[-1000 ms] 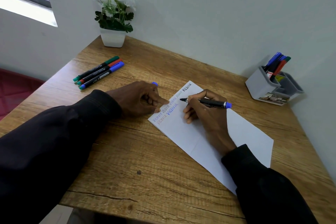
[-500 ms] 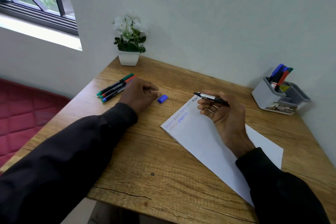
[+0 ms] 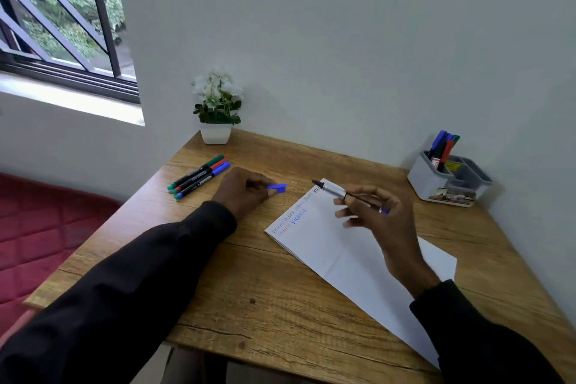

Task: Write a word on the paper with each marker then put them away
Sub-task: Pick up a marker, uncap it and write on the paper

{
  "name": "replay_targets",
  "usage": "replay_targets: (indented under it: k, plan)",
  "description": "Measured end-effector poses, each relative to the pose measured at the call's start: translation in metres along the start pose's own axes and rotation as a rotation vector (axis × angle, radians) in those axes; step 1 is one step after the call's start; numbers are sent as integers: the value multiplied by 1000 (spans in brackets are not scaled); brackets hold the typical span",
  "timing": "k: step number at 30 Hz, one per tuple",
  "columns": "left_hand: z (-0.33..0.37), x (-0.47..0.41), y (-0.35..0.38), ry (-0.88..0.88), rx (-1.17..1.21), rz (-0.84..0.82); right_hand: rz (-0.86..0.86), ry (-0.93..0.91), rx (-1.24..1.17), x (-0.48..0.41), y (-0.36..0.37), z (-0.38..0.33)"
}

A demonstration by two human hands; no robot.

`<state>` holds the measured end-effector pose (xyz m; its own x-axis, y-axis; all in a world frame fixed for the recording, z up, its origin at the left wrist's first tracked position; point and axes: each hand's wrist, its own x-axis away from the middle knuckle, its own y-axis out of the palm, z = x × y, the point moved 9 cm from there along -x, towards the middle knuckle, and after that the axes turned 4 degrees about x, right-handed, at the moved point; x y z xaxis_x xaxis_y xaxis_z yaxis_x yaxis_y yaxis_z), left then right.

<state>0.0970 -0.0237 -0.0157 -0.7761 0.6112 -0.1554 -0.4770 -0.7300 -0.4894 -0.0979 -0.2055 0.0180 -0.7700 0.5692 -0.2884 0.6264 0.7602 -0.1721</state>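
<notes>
A white sheet of paper [image 3: 343,256] lies on the wooden desk with several coloured words along its far left end. Above it my right hand [image 3: 378,221] holds an uncapped blue marker [image 3: 335,190], tip pointing left, lifted off the sheet. On the desk left of the paper, my left hand [image 3: 241,192] pinches the marker's blue cap [image 3: 277,187] at its fingertips. Three capped markers [image 3: 199,177], green, red and blue, lie side by side further left.
A grey desk organiser [image 3: 427,181] with several markers standing in it sits at the far right against the wall. A small white potted plant [image 3: 216,120] stands at the back left corner. The desk's left edge drops to a red mattress.
My right hand lifted the marker off the paper and raised it. My left hand left the paper's edge and took the blue cap in its fingertips. The camera tilted up.
</notes>
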Motion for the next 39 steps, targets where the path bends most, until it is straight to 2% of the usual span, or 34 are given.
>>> replay_targets:
  k: [3, 6, 12, 18, 24, 31, 34, 36, 39]
  plan:
    - [21, 19, -2, 111, 234, -57, -6, -117, 153, 14, 0, -7]
    - [33, 29, -5, 161, 322, -79, 1, -207, 253, 22, 2, -18]
    - [58, 39, -14, 272, 243, -83, -7, -284, 306, 21, 9, -32]
    - [74, 43, -10, 286, 167, -102, -52, -327, 393, 21, 15, -43]
    - [93, 41, -12, 349, 161, -19, 95, -527, 511, 18, 10, -71]
    - [110, 30, -1, 382, 132, 14, 164, -496, 517, 9, 1, -66]
    - [118, 22, 7, 400, 91, 29, 195, -410, 466, 5, -6, -56]
    - [124, 15, 9, 400, 73, 1, 166, -343, 413, 1, -12, -49]
    - [128, -1, 13, 371, 122, -71, 20, -285, 474, -14, -14, -41]
